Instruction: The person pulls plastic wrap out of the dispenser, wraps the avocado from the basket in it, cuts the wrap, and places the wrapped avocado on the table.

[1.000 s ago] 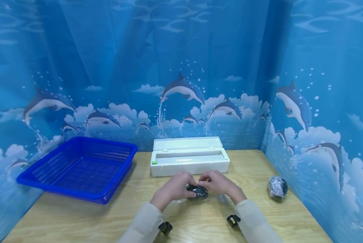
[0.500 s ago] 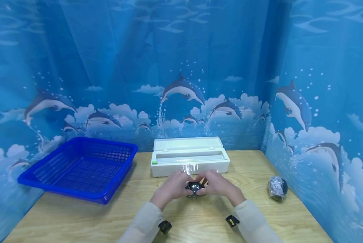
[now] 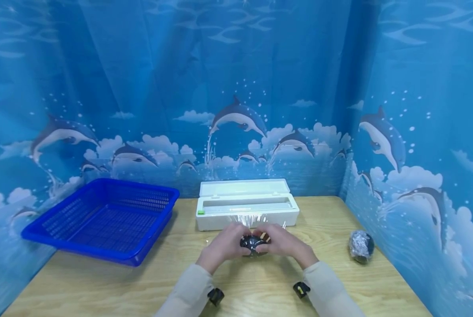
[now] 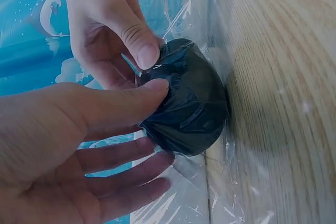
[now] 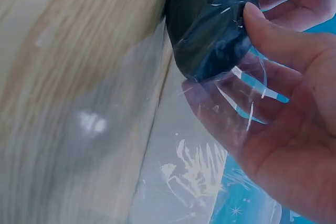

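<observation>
A dark, smooth, rounded object (image 3: 252, 245) sits on the table, its kind hard to tell, with clear cling film (image 4: 184, 121) drawn over it. My left hand (image 3: 226, 243) holds it from the left, thumb on top and fingers at the far side. From the right, my right hand (image 3: 281, 241) grips it in the same way; the film veils its fingers (image 5: 210, 114) in the right wrist view. Both thumbs lie close together on the object. Behind the hands stands a white cling film box (image 3: 216, 221), lid raised, with shiny film (image 3: 249, 218) stretching from its front toward the object.
A blue plastic basket (image 3: 137, 253) stands on the left of the wooden table (image 3: 173, 273). Near the right edge lies another dark rounded object (image 3: 361, 246) covered in crinkled film. A blue dolphin-print curtain (image 3: 173, 88) hangs behind and to the right.
A second ago the right hand pinched near the object's top; now both hands hold its sides. The object has turned and shifted slightly left, and the stretched film now shines before the box.
</observation>
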The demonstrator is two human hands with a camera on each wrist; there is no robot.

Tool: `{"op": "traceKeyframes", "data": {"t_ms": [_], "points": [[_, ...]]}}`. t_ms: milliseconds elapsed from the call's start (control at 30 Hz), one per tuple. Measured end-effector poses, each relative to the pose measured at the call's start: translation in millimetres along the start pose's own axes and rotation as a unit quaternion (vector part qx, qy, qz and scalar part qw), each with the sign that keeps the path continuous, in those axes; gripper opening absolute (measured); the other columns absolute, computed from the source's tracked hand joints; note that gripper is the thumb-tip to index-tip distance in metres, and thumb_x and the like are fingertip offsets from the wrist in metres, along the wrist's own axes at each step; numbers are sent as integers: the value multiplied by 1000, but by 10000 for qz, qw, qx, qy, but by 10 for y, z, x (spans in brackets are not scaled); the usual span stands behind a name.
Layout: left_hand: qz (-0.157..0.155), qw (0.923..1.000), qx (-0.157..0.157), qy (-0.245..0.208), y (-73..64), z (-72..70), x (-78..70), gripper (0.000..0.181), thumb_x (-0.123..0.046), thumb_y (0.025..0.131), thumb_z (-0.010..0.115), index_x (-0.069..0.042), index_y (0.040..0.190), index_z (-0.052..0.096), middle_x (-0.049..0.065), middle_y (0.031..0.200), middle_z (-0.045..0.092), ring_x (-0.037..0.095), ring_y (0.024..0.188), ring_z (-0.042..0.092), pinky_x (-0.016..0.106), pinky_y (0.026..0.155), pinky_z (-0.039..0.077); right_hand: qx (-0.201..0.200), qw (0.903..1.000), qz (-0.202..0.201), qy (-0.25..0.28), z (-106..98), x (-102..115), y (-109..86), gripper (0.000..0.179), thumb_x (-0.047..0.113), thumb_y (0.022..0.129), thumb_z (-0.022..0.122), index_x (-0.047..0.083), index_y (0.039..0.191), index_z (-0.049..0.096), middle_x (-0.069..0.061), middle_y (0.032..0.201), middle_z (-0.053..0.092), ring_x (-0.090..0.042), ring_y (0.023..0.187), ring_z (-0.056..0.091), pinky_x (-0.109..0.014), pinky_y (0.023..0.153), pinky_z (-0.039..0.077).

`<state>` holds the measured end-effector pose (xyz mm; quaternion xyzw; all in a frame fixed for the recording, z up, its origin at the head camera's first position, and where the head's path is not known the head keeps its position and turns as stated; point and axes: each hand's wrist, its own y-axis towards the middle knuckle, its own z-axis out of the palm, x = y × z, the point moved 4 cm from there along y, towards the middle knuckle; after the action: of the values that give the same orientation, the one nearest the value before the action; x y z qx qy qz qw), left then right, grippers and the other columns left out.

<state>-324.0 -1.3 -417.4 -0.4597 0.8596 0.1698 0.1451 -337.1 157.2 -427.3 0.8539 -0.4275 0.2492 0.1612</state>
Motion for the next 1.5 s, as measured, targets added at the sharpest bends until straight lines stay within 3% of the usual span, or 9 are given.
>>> {"op": "traceKeyframes", "data": {"t_ms": [400, 600, 833, 1000, 1067, 1267, 1500], "points": [[-83, 9993, -15, 377, -52, 4, -12, 36, -17, 79, 88, -10, 111, 72, 2, 106, 73, 16, 99, 65, 34, 95, 58, -112, 9999, -3, -23, 23, 19, 9, 36, 13, 88, 79, 2, 121, 69, -11, 113, 73, -20, 98, 68, -33, 85, 60], [-85, 9995, 96, 271, -35, 37, 3, 38, -17, 81, 87, -10, 114, 71, 4, 111, 73, 18, 105, 66, 36, 99, 57, -90, 9999, 92, 59, 26, -5, -7, 38, 13, 88, 79, 1, 123, 68, -13, 115, 73, -21, 98, 69, -32, 85, 61], [-62, 9998, 174, 91, -23, 64, 27, 37, -17, 83, 85, -9, 115, 71, 5, 112, 73, 18, 106, 66, 36, 99, 58, -82, 9998, -76, 143, 39, -25, -24, 39, 14, 90, 77, 0, 125, 67, -14, 117, 73, -25, 103, 70, -40, 90, 61], [-163, 9996, 237, -56, -7, 87, 58, 39, -22, 86, 83, -8, 120, 71, 5, 114, 73, 17, 104, 66, 35, 97, 59, -97, 9998, -151, -63, 40, -45, -41, 37, 14, 93, 73, 0, 128, 66, -17, 121, 73, -28, 104, 71, -37, 90, 62], [-194, 9994, 274, -92, 3, 105, 84, 41, -24, 86, 83, -9, 121, 70, 5, 115, 73, 16, 105, 66, 35, 97, 59, -122, 9996, -205, -132, 40, -54, -42, 36, 13, 95, 70, 1, 128, 66, -17, 123, 72, -30, 108, 70, -42, 94, 61], [-104, 9993, 225, -278, 50, 136, 134, 35, -25, 89, 80, -12, 121, 72, 4, 119, 74, 17, 111, 67, 38, 103, 56, -438, 9982, -357, -216, 22, -46, -39, 35, 10, 97, 67, 3, 132, 64, -17, 129, 69, -35, 120, 66, -55, 104, 54], [-115, 9991, 246, -334, 71, 152, 183, 29, -22, 95, 75, -11, 122, 71, 4, 118, 75, 16, 109, 69, 37, 102, 57, -857, 9925, -424, -756, 49, 39, 16, 28, 14, 95, 71, 2, 121, 69, -12, 119, 73, -30, 111, 68, -50, 98, 56]]}}
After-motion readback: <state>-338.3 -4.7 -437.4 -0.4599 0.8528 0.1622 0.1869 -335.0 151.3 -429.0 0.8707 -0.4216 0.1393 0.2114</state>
